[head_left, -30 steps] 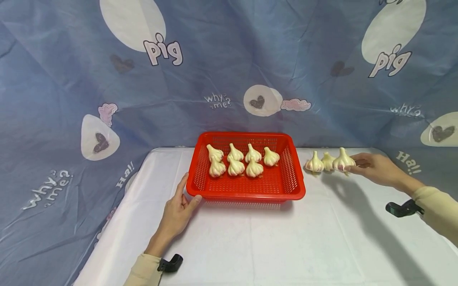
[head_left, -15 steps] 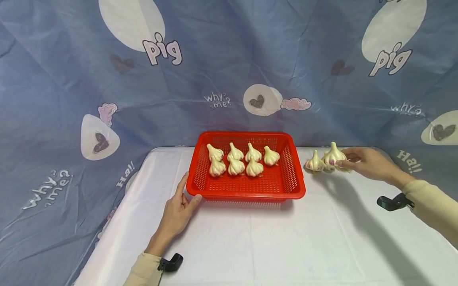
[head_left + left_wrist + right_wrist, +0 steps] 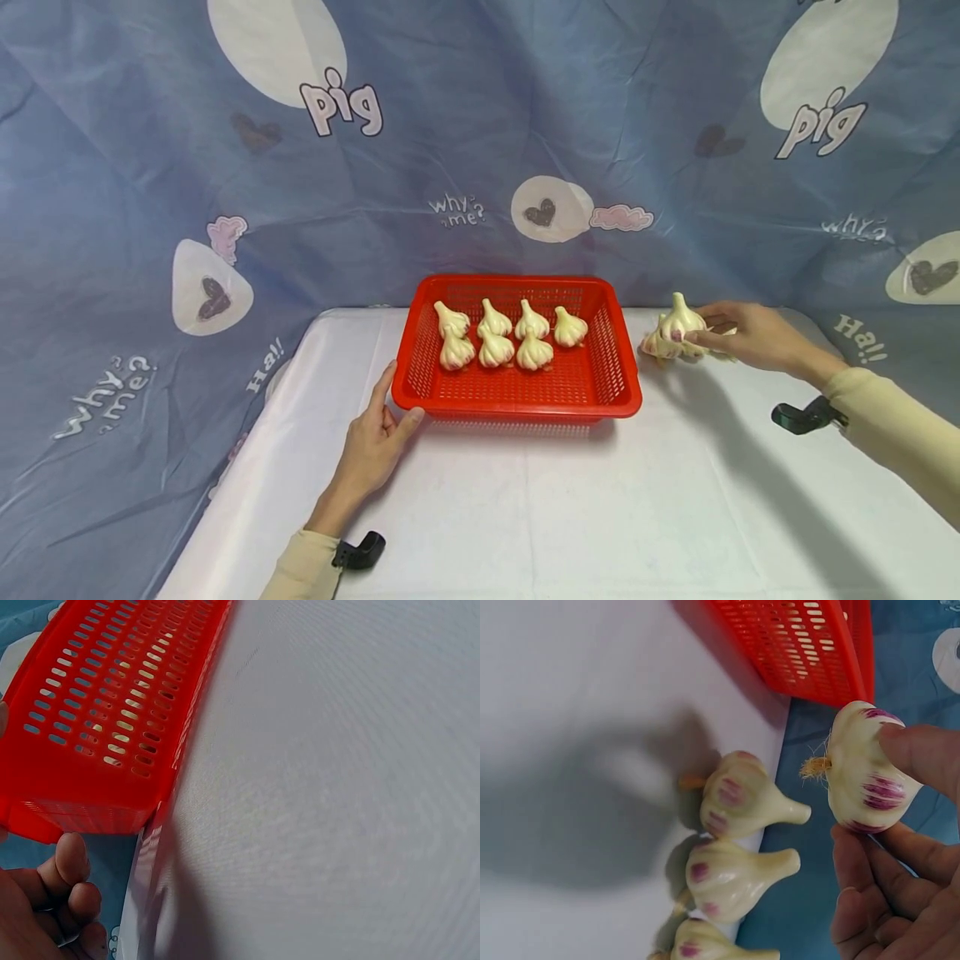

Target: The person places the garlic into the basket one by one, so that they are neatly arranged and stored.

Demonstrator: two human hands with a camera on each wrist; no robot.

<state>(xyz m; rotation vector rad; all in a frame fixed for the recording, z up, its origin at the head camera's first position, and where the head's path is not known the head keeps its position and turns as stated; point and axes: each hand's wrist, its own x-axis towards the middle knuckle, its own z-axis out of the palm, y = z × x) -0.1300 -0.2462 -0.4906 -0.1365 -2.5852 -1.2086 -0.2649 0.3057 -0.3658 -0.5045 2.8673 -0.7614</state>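
My right hand (image 3: 757, 333) pinches a garlic bulb (image 3: 680, 321), stem up, raised in front of other bulbs at the table's right back. In the right wrist view, thumb and fingers grip this garlic bulb (image 3: 870, 776) by its sides, its root tuft pointing left. Three garlic bulbs (image 3: 739, 795) lie in a row below it. My left hand (image 3: 375, 442) holds the front left corner of a red perforated basket (image 3: 517, 410), index finger along the left side and thumb at the front rim. Its other fingers (image 3: 73, 859) curl beside the basket in the left wrist view.
Inside the basket, several garlic bulbs (image 3: 495, 350) stand in two rows toward the left and back. A white cloth (image 3: 570, 517) covers the table. Behind it hangs a blue printed curtain (image 3: 450, 125).
My right hand has carried its garlic bulb leftward and slightly up, now overlapping the bulbs at the back right. My left hand and the basket have stayed in place.
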